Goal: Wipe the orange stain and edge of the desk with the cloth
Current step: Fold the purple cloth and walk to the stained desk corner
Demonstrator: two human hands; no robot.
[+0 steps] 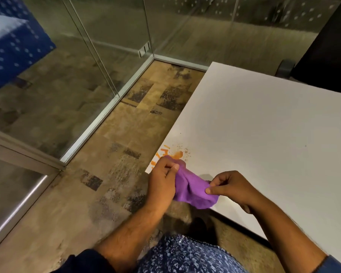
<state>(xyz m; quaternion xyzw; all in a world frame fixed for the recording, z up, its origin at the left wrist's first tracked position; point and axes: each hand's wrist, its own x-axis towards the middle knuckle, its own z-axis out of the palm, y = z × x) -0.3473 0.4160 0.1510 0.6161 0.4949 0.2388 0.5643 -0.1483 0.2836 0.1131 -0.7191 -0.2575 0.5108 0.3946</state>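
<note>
At desk [264, 119] corner: purple cloth [193, 190] bunched just beside stain [176, 154], partly covering it. Left hand [162, 177] grips cloth's far end; right hand [227, 186] pinches its near end. Orange streaks [162, 149] along desk edge. Patterned carpet [110, 146] beyond desk.

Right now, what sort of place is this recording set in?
Probably an office or meeting room: a plain white desk, glass partition walls in metal floor tracks, patterned carpet tiles, and what looks like an office chair's caster behind the desk.
</note>
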